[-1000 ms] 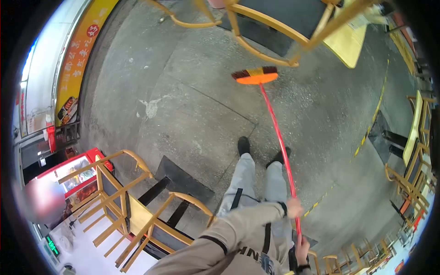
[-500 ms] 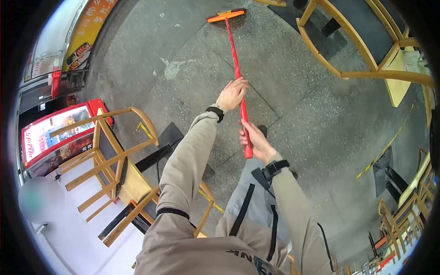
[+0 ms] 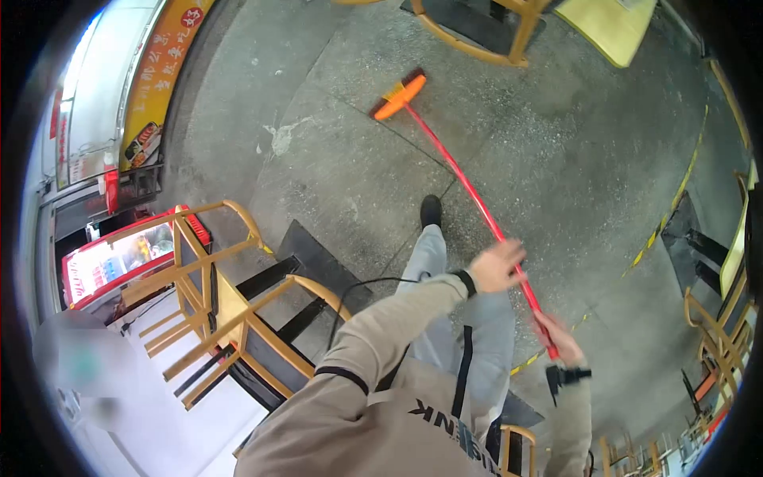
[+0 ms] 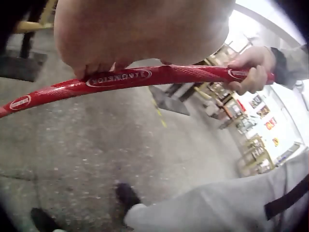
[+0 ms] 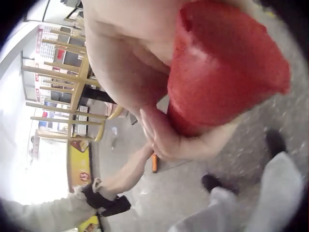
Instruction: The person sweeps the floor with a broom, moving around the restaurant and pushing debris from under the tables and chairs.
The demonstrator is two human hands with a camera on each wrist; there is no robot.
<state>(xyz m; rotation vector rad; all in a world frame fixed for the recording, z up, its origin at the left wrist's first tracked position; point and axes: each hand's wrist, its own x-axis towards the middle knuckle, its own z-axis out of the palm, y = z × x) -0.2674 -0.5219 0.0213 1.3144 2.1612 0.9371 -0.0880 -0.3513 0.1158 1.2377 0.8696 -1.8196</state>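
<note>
A broom with an orange head (image 3: pixel 401 95), dark bristles and a long red handle (image 3: pixel 453 163) slants across the head view, its head on the concrete floor. My left hand (image 3: pixel 497 265) grips the handle partway down, above the person's legs. Nearer the handle's end, my right hand (image 3: pixel 559 338) holds it with curled fingers. From the left wrist, the left hand (image 4: pixel 145 34) lies over the handle, fingertips partly hidden. The right wrist view shows the broad red handle end (image 5: pixel 222 72) poking out of the right hand (image 5: pixel 130 53).
Wooden chairs (image 3: pixel 208 274) are stacked at a table on the left, with a dark table base (image 3: pixel 318 258) beside them. A lit drinks cooler (image 3: pixel 119 262) stands behind. Another chair (image 3: pixel 469 52) and a yellow tabletop (image 3: pixel 612 32) are ahead. Yellow-black tape (image 3: pixel 679 195) marks the floor at right.
The broom was drawn up in front of the body half a second ago. Now both hands are lower and to the right, and the handle slants, with the broom head turned.
</note>
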